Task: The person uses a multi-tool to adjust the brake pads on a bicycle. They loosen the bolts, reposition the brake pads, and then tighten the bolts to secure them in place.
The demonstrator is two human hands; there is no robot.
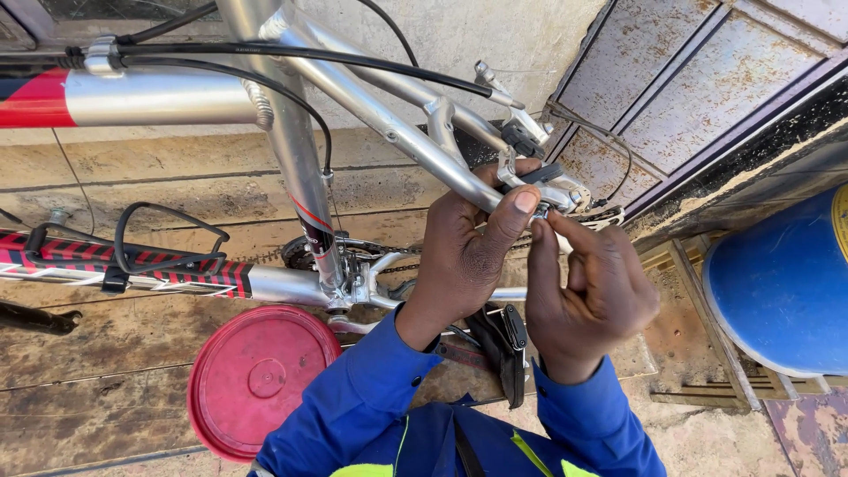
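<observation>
Two hands meet at a rim brake arm (pixel 541 190) bolted near the upper end of a silver bicycle frame's (pixel 389 132) seat stay, toward the upper right of the view. The left hand (pixel 464 256) wraps its fingers around the stay from below, with the thumb pressed flat along the tube right beside the brake arm, so it is closed on the frame. The right hand (pixel 590 296) comes in from the right with thumb and forefinger pinched together at a small part of the brake; what exactly sits between the fingertips is too small to tell. Black cables (pixel 309 55) run along the frame's tubes toward the brake. Lower down, the crank area and a stretch of chain (pixel 389 263) sit just left of the left wrist, and a black pedal (pixel 508 349) hangs between the two blue sleeves. A red-and-black striped tube (pixel 106 265) of the frame stretches out to the left. On the stained concrete floor lies a round red lid (pixel 252 380), and a blue drum (pixel 782 287) stands at the right edge beside a rusted metal door (pixel 698 79).
</observation>
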